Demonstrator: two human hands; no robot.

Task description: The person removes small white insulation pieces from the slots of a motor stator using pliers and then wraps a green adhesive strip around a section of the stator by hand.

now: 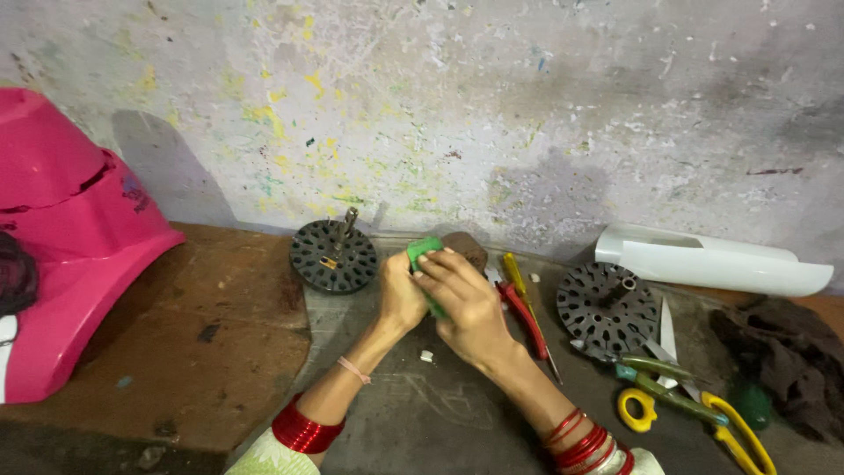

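Fingers (437, 274) of both hands close on a green piece (422, 252), which sits low against the wall, above a grey slab (413, 405), and serves as the landmark for everything else. Far to its left lies a pink shell (70, 229), resting on a brown board (202, 343). Just left of the green piece a black disc (333, 256) with a short shaft lies flat. The left hand (400, 295) wraps the green piece from its left side, fingers curled shut around it; a pale band and red bangles ring that forearm. The right hand (470, 308) covers it from the right, fingertips pressed onto its top, red bangles at the wrist. Below the green piece a small white bit (426, 356) lies on the slab. Just right of it lie a yellow-handled screwdriver (519, 286) and red pliers (526, 321). Further right is a second disc (607, 308), then yellow scissors (721, 422) and green-handled tools (659, 374). Far right, a white cover (712, 261) lies by the wall above a dark rag (782, 361).
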